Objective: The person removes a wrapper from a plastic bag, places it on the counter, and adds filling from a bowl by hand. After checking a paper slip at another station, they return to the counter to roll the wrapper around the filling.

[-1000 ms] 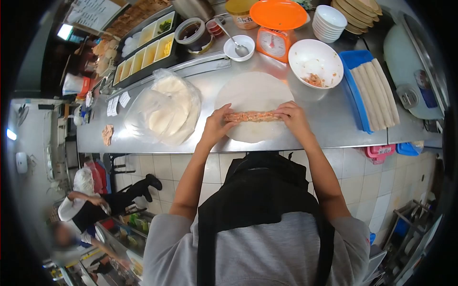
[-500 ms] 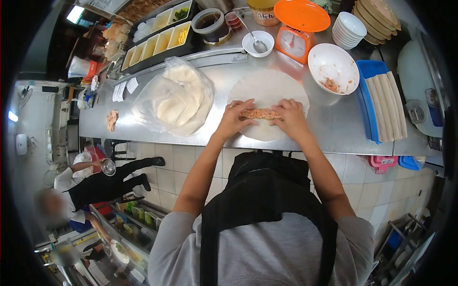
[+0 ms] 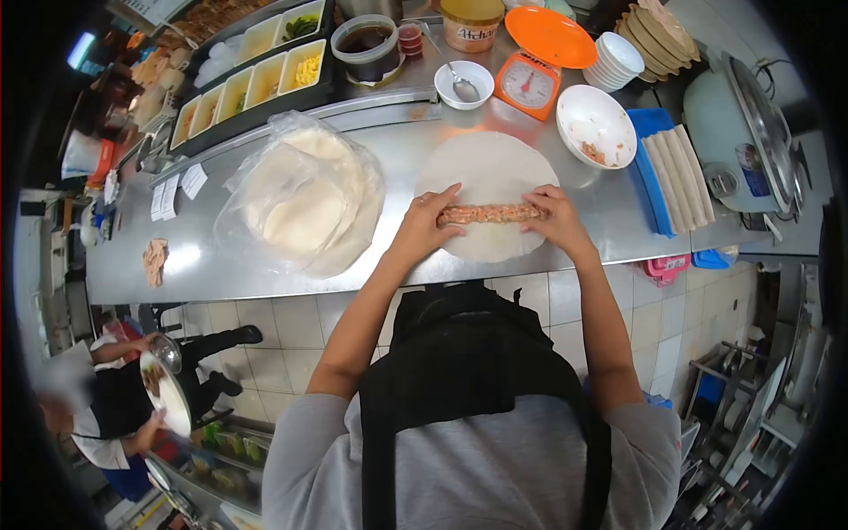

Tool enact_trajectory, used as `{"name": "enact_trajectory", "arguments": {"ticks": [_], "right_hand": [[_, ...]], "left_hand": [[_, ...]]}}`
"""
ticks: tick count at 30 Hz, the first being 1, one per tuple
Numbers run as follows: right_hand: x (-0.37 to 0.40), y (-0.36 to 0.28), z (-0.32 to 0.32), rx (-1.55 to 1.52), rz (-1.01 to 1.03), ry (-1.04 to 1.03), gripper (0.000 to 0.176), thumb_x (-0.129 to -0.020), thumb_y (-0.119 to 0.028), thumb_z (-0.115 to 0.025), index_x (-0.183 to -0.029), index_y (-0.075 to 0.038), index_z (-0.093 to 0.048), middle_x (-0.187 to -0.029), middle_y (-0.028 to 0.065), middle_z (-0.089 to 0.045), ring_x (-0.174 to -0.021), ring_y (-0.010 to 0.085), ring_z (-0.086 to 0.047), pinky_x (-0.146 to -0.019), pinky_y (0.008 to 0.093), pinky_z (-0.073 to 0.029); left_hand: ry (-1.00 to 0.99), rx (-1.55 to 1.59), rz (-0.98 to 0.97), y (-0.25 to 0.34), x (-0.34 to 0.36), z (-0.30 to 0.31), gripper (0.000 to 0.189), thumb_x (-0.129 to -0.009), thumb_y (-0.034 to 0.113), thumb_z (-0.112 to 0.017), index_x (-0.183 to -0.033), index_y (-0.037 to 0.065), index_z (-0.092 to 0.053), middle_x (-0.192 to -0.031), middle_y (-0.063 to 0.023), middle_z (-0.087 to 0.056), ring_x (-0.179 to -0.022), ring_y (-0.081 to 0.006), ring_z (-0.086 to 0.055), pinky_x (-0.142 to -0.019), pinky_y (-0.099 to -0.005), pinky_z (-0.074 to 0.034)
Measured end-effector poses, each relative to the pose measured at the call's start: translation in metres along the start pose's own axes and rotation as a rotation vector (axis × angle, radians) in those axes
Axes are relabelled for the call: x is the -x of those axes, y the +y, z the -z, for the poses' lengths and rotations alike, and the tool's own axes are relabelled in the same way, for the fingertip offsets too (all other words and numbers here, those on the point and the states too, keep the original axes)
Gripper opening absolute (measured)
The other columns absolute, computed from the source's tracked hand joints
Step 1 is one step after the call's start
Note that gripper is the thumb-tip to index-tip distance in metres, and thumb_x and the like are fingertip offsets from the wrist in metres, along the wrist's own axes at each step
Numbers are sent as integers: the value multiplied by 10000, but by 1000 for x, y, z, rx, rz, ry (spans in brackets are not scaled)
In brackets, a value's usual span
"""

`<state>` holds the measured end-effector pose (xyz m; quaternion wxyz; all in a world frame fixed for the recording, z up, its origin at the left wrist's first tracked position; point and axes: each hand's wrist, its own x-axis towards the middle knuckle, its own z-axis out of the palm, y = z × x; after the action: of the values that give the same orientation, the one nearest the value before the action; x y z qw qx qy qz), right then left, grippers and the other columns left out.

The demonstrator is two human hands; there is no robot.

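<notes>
A round white wrapper [image 3: 486,168] lies flat on the steel counter in front of me. Across its middle runs a long strip of orange-pink filling [image 3: 491,214]. My left hand [image 3: 427,223] is at the strip's left end, thumb and fingers apart around it. At the right end, my right hand [image 3: 555,216] has its thumb and fingers on either side of the filling. To the left sits a clear plastic bag [image 3: 305,194] with a stack of wrappers. A white bowl [image 3: 597,124] with filling remnants stands behind my right hand, and long rolls [image 3: 678,177] rest on a blue tray [image 3: 649,172].
An orange scale [image 3: 527,84], a small bowl with a spoon [image 3: 464,84] and a dark sauce tub [image 3: 365,49] stand at the back. Topping containers [image 3: 256,79] are back left. Another person [image 3: 115,389] holds a plate beyond the counter, lower left.
The strip of filling is longer, and my hands are farther apart at its ends. The view has shifted. The other person now has a plate in view.
</notes>
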<state>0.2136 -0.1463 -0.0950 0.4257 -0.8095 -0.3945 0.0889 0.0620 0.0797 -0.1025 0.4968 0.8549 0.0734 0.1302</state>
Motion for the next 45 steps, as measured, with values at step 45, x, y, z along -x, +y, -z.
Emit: {"name": "enact_trajectory", "arguments": {"ticks": [45], "right_hand": [[14,-41,-17,307,365,40,313,-671,7,-586,-974,-54,-639,-927,83,-599,-887,287,-542,-783,405,-409]], "left_hand": [[14,35,-94,46,-14,-39,264,-752,84,-612,-1009,42,-570,-873,-141,-616,-798,-313,-614,-659,-387,-490]]}}
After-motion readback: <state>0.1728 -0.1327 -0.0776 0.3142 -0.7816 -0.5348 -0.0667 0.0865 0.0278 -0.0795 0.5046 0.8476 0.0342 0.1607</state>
